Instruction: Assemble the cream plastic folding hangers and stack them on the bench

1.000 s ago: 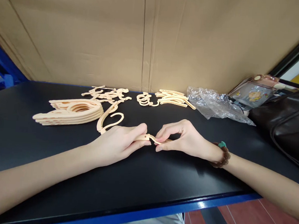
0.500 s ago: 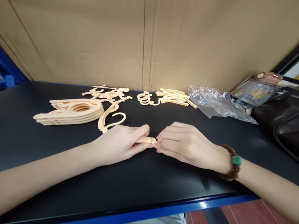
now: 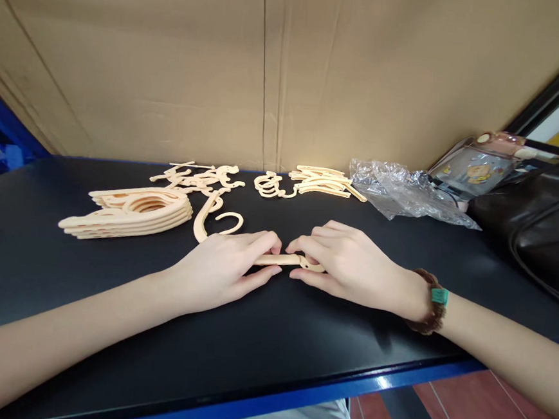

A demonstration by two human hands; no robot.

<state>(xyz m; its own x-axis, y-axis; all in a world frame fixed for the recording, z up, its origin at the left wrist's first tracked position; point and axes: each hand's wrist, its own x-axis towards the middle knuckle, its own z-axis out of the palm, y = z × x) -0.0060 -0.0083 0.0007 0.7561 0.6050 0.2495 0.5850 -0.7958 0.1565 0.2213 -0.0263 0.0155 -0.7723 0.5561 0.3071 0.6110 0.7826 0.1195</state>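
Observation:
My left hand (image 3: 229,264) grips a cream plastic hanger (image 3: 280,260) between thumb and fingers. Its curved hook (image 3: 235,217) and one arm (image 3: 203,216) stick out beyond the back of that hand. At the other end of the held arm, my right hand (image 3: 347,264) has its fingers around a small hooked end piece (image 3: 312,265), thumb below and fingertips above. The fingertips of both hands are a short gap apart, low over the black table. Part of the hanger is hidden under my left hand.
Stacked cream hangers (image 3: 129,214) lie at the left on the black table (image 3: 210,352). Behind are loose cream pieces (image 3: 204,178), hooks (image 3: 268,185) and a pile of straight arms (image 3: 323,180). Clear plastic wrap (image 3: 401,190) and a dark bag (image 3: 540,223) are at the right.
The held arm and its end piece now reach further right and show more between my hands. My right fingers have spread and shifted along the end piece. The hook has moved slightly right.

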